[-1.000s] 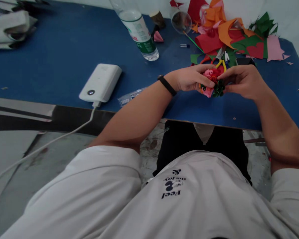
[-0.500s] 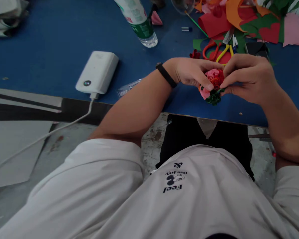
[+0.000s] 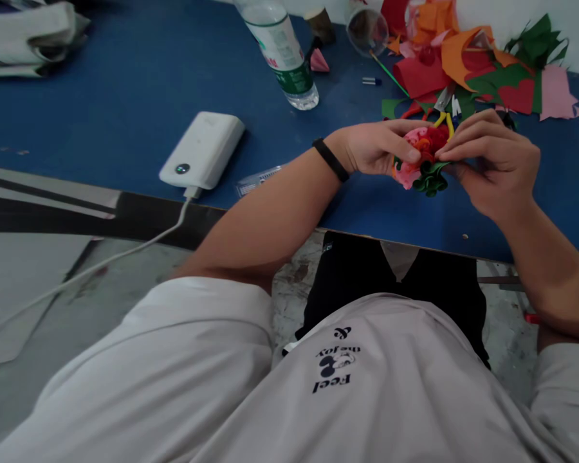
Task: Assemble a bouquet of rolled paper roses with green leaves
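Observation:
A small bunch of curled paper flowers [image 3: 417, 154], pink, red and orange with dark green pieces at its lower side, is held above the blue table [image 3: 139, 83]. My left hand [image 3: 379, 146] is closed round its left side, the thumb lying across the front. At its right side, my right hand [image 3: 496, 157] pinches the edge near the red and green pieces with thumb and fingertips. Just behind the bunch are the yellow handles of a tool [image 3: 448, 122]. Red scissor handles [image 3: 417, 112] show partly behind my left hand.
Scraps of coloured paper [image 3: 502, 83] lie at the back right, near a clear cup [image 3: 367, 31] on its side. A water bottle [image 3: 282, 58] stands behind my left forearm. A white power bank [image 3: 202, 151] with a cable is at the left.
The view has shifted, so more of the table's back shows. Both hands still hold the flower bunch, which is turned slightly, and they now cover more of the scissors.

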Action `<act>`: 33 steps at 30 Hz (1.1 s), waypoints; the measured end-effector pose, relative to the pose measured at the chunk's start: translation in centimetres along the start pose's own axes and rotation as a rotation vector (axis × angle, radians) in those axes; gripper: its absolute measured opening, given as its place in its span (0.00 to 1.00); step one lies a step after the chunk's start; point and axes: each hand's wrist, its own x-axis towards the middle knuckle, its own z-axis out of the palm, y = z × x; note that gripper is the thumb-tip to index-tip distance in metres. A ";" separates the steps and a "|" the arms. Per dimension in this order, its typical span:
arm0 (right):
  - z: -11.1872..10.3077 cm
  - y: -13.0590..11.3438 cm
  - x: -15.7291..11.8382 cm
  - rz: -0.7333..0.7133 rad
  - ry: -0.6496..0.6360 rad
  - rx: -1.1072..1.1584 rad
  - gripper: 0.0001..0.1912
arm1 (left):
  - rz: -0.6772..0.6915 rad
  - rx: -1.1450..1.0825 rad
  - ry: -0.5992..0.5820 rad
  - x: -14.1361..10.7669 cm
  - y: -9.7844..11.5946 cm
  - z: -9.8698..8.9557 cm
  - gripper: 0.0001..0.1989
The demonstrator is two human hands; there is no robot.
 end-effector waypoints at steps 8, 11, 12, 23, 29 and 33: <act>1.4 -0.2 0.0 0.042 0.267 0.069 0.12 | 0.163 -0.102 -0.022 0.5 -0.1 1.3 0.24; 1.9 -0.4 -0.2 0.133 0.370 0.172 0.13 | 0.186 -0.129 0.000 0.7 -0.1 1.8 0.17; 1.9 -0.2 -0.4 0.181 0.397 0.175 0.14 | 0.191 -0.124 0.000 0.8 -0.1 1.8 0.15; -1.5 3.3 -0.4 0.300 0.303 -0.170 0.10 | 0.215 -0.169 0.045 0.9 0.0 1.7 0.18; -2.7 4.1 0.0 0.354 -0.223 -0.382 0.12 | 0.243 -0.201 0.107 0.8 0.2 1.8 0.25; -2.9 4.5 0.0 0.369 -0.416 -0.356 0.15 | 0.260 -0.234 0.154 0.6 0.4 2.2 0.32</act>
